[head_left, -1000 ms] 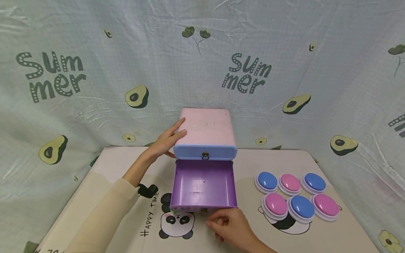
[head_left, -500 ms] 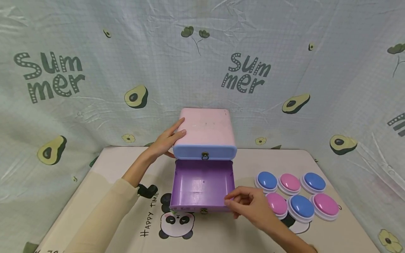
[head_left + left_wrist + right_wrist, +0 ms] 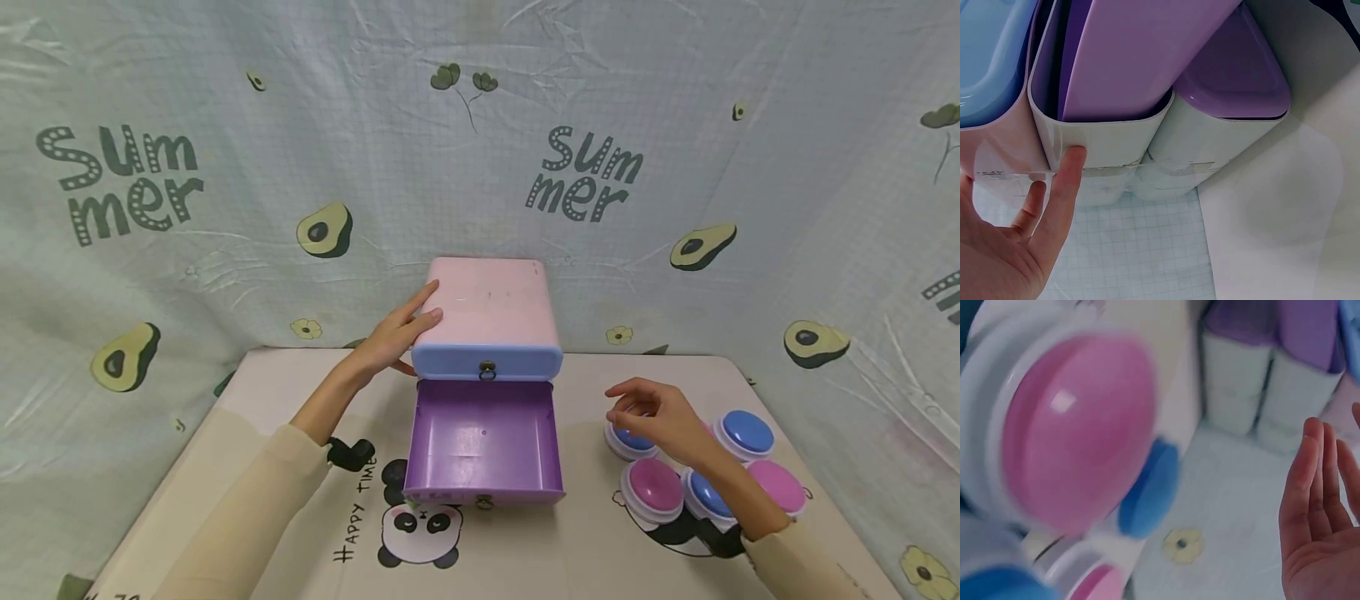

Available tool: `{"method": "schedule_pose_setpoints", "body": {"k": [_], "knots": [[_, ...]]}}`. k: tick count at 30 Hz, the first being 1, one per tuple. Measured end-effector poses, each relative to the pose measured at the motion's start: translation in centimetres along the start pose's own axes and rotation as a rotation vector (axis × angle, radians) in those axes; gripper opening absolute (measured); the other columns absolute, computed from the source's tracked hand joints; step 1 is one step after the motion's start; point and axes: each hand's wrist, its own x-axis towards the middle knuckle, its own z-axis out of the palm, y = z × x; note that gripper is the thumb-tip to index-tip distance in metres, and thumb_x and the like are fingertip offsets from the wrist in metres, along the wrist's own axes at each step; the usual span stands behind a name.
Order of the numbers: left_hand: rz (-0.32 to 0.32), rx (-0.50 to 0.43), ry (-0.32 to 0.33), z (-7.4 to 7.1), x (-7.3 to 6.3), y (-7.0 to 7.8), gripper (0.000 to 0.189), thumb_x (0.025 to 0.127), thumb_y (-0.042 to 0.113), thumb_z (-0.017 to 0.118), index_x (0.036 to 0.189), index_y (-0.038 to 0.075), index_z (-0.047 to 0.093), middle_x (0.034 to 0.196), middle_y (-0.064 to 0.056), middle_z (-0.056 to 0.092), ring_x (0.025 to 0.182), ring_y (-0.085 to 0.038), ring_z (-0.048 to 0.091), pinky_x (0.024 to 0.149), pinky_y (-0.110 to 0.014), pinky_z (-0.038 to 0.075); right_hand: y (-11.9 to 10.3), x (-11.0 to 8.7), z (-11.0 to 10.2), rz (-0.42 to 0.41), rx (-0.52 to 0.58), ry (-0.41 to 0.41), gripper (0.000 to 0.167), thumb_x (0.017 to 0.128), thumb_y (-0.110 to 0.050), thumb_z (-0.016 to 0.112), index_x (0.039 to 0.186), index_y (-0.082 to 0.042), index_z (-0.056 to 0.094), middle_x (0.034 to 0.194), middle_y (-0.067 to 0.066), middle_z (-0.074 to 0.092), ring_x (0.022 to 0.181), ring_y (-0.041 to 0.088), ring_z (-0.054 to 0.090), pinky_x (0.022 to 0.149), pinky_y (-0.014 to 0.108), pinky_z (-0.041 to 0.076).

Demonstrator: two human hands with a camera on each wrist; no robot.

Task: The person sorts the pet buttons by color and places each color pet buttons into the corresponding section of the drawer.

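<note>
Head view: your left hand (image 3: 387, 339), spread, touches the pink-topped plastic cabinet (image 3: 493, 302); its purple rectangular drawer (image 3: 483, 450) is out, so opening looks done. Left wrist: the lower purple plastic drawer (image 3: 1238, 78) is still closed. Right wrist: your right hand (image 3: 1317, 525), relaxed, holds nothing.

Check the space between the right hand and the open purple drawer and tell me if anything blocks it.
Nothing visible stands in the way: in the head view, only tabletop shows between the right hand and the open purple drawer. The nearest blue push button appears beneath that hand, not between.
</note>
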Motion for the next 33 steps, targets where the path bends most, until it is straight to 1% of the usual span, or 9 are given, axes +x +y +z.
{"method": "schedule_pose_setpoints", "body": {"k": [2, 5, 9, 11, 13, 17, 22, 29, 33], "knots": [[0.004, 0.002, 0.001, 0.0, 0.0, 0.0, 0.066, 0.103, 0.059, 0.049, 0.16, 0.056, 0.016, 0.16, -0.024, 0.039, 0.129, -0.047, 0.058, 0.078, -0.062, 0.062, 1.4, 0.3, -0.7, 0.001, -0.063, -0.006, 0.028, 0.094, -0.014, 0.075, 0.12, -0.008, 0.07, 0.099, 0.008, 0.075, 0.085, 0.011, 0.07, 0.071, 0.023, 0.059], [0.007, 0.011, 0.006, 0.1, 0.0, 0.0, 0.067, 0.102, 0.06, 0.049, 0.161, 0.056, 0.016, 0.164, -0.021, 0.035, 0.132, -0.047, 0.057, 0.077, -0.06, 0.063, 2.7, 0.5, -1.7, -0.001, -0.139, -0.053, 0.03, 0.092, -0.014, 0.077, 0.121, -0.008, 0.07, 0.109, 0.012, 0.074, 0.099, 0.02, 0.071, 0.081, 0.025, 0.061], [0.005, 0.017, 0.014, 0.2, 0.0, 0.0, 0.067, 0.102, 0.061, 0.049, 0.16, 0.056, 0.016, 0.165, -0.019, 0.034, 0.133, -0.046, 0.056, 0.076, -0.059, 0.063, 3.6, 0.6, -2.4, -0.01, -0.191, -0.153, 0.038, 0.089, -0.016, 0.08, 0.124, -0.005, 0.069, 0.123, 0.018, 0.071, 0.119, 0.041, 0.064, 0.098, 0.05, 0.059], [0.006, 0.019, 0.014, 0.1, 0.0, 0.0, 0.067, 0.102, 0.061, 0.049, 0.161, 0.056, 0.016, 0.165, -0.019, 0.034, 0.134, -0.046, 0.055, 0.075, -0.058, 0.063, 3.9, 0.7, -2.6, -0.012, -0.219, -0.204, 0.041, 0.088, -0.016, 0.08, 0.126, -0.005, 0.068, 0.128, 0.018, 0.069, 0.125, 0.046, 0.06, 0.104, 0.063, 0.051], [0.006, 0.021, 0.015, 0.1, -0.1, 0.0, 0.068, 0.102, 0.061, 0.049, 0.161, 0.055, 0.015, 0.166, -0.019, 0.033, 0.134, -0.046, 0.055, 0.074, -0.057, 0.064, 4.2, 0.8, -2.7, -0.009, -0.256, -0.243, 0.044, 0.087, -0.016, 0.081, 0.128, -0.006, 0.068, 0.131, 0.018, 0.068, 0.128, 0.047, 0.057, 0.106, 0.069, 0.046], [0.008, 0.023, 0.008, 0.1, -0.1, -0.1, 0.068, 0.103, 0.059, 0.048, 0.161, 0.055, 0.014, 0.166, -0.021, 0.032, 0.134, -0.048, 0.054, 0.076, -0.059, 0.063, 4.9, 0.8, -2.7, -0.018, -0.321, -0.302, 0.047, 0.085, -0.016, 0.083, 0.129, -0.009, 0.069, 0.139, 0.023, 0.063, 0.13, 0.049, 0.055, 0.107, 0.07, 0.045], [0.005, 0.012, 0.005, 0.1, 0.0, -0.2, 0.066, 0.103, 0.059, 0.048, 0.16, 0.057, 0.015, 0.166, -0.021, 0.032, 0.134, -0.048, 0.054, 0.081, -0.066, 0.06, 5.5, 0.9, -2.4, -0.041, -0.362, -0.332, 0.048, 0.083, -0.015, 0.085, 0.128, -0.01, 0.071, 0.143, 0.03, 0.057, 0.131, 0.054, 0.052, 0.104, 0.069, 0.048], [0.003, 0.014, 0.01, 0.2, -0.1, -0.1, 0.066, 0.102, 0.062, 0.048, 0.16, 0.058, 0.016, 0.168, -0.018, 0.03, 0.135, -0.047, 0.054, 0.08, -0.064, 0.061, 6.1, 1.2, -2.2, -0.006, -0.348, -0.361, 0.048, 0.085, -0.016, 0.082, 0.132, -0.015, 0.07, 0.148, 0.028, 0.054, 0.134, 0.056, 0.049, 0.105, 0.07, 0.047], [-0.001, 0.011, 0.01, 0.2, -0.2, 0.0, 0.065, 0.102, 0.062, 0.048, 0.159, 0.059, 0.016, 0.167, -0.017, 0.031, 0.135, -0.046, 0.054, 0.08, -0.063, 0.061, 6.4, 1.4, -2.2, -0.027, -0.35, -0.374, 0.048, 0.086, -0.016, 0.081, 0.132, -0.014, 0.07, 0.146, 0.028, 0.055, 0.132, 0.055, 0.051, 0.103, 0.07, 0.049]]}}
